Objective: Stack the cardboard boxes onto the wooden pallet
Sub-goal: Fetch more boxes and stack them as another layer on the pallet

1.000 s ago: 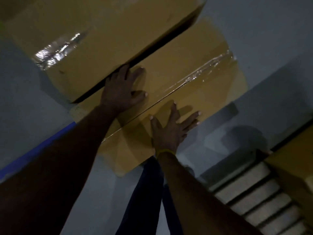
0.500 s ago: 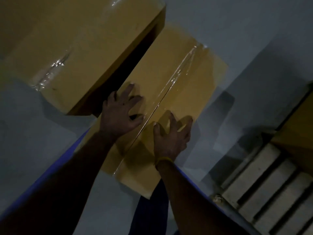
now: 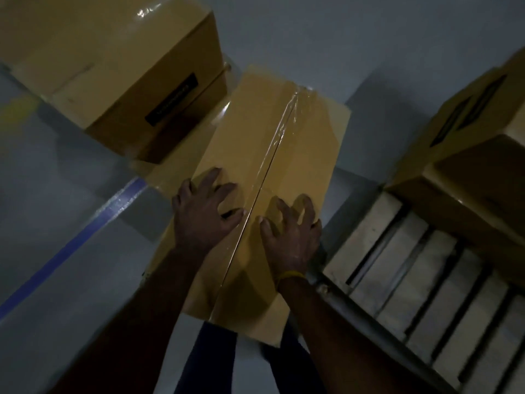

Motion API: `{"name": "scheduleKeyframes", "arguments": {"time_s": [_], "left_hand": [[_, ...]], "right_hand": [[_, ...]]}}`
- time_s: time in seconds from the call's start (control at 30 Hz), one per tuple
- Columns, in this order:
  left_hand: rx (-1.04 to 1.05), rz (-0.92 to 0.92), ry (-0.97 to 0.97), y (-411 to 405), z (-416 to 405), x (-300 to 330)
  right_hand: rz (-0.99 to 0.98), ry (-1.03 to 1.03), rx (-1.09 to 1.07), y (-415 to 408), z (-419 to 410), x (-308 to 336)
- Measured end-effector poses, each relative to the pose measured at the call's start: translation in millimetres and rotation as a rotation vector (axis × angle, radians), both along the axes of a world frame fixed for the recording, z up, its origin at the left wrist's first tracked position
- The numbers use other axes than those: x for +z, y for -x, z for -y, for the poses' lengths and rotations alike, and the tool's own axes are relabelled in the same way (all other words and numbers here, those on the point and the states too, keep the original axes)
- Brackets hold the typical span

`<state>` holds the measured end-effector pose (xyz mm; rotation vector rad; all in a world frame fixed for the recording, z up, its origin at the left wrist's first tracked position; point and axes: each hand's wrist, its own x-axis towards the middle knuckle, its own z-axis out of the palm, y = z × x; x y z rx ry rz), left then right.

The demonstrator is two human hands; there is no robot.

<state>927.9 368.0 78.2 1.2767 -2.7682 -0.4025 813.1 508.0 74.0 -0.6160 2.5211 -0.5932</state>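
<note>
The grey floor [image 3: 284, 29] filled most of the frame, with a blue line [image 3: 85, 237] at the left. The wooden pallet [image 3: 426, 280] lay at lower right and carried a cardboard box [image 3: 468, 143]. Another box [image 3: 113, 66] stood at upper left. The taped box [image 3: 270, 155] was in the centre, just beside the pallet. The left hand [image 3: 204, 214] and right hand [image 3: 292, 237] pressed on its top with spread, slightly bent fingers, grasping nothing.
</note>
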Motion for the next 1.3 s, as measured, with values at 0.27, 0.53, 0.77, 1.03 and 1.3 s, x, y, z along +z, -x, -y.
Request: {"name": "scheduleKeyframes", "arguments": {"time_s": [0.27, 0.53, 0.77, 1.03, 1.3], "left_hand": [[0.016, 0.049, 0.024, -63.5, -145.1, -5.7], [0.021, 0.002, 0.059, -101.7, -284.6, -24.7], [-0.092, -0.009, 0.032, -52.5, -404.9, -26.7], [-0.246, -0.029, -0.010, 89.1, -596.0, -40.7], [-0.393, -0.039, -0.136, 239.4, -857.2, -74.3]], "right_hand": [[0.012, -0.020, 0.038, -58.7, -141.6, -13.4], [-0.035, 0.009, 0.042, -102.2, -283.0, -22.7], [-0.073, -0.044, -0.094, -70.4, -416.7, -26.6], [-0.184, 0.005, -0.282, 45.6, -621.6, -45.1], [-0.276, -0.071, -0.416, 171.7, -893.8, -70.8]]}}
